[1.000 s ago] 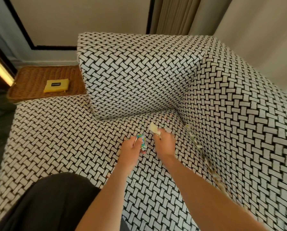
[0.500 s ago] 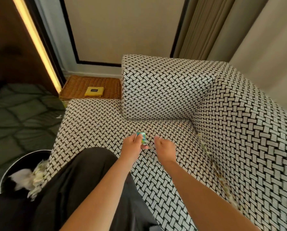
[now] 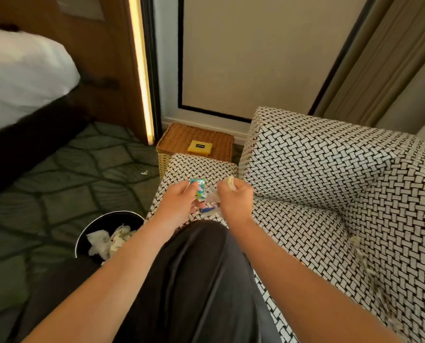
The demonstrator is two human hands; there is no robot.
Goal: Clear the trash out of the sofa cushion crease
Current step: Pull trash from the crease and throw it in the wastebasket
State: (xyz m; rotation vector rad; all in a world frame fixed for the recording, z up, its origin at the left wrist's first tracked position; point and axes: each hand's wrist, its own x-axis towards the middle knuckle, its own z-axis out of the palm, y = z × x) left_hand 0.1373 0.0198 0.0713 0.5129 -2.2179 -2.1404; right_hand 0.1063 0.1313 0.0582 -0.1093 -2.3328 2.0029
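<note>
My left hand (image 3: 179, 205) pinches a small green and blue wrapper (image 3: 198, 188) above the sofa seat (image 3: 305, 233). Close beside it, my right hand (image 3: 236, 201) grips a crumpled pale scrap (image 3: 230, 182), and more clear and blue wrapper bits (image 3: 210, 206) hang between the two hands. Pale crumbs and paper bits (image 3: 366, 263) lie along the crease between the seat and the right side cushion. A black bin (image 3: 107, 236) with white crumpled paper in it stands on the floor at the lower left, left of my dark-trousered leg.
A wicker box (image 3: 196, 144) with a yellow pouch (image 3: 199, 146) on its lid stands behind the sofa's end. A bed (image 3: 21, 78) fills the upper left. One white scrap (image 3: 144, 172) lies on the green patterned carpet. Curtains hang behind the sofa's back cushion (image 3: 317, 154).
My view has swung left toward the bin and bed. Both hands have lifted off the seat and come together over its left end, still holding the wrapper and the scrap.
</note>
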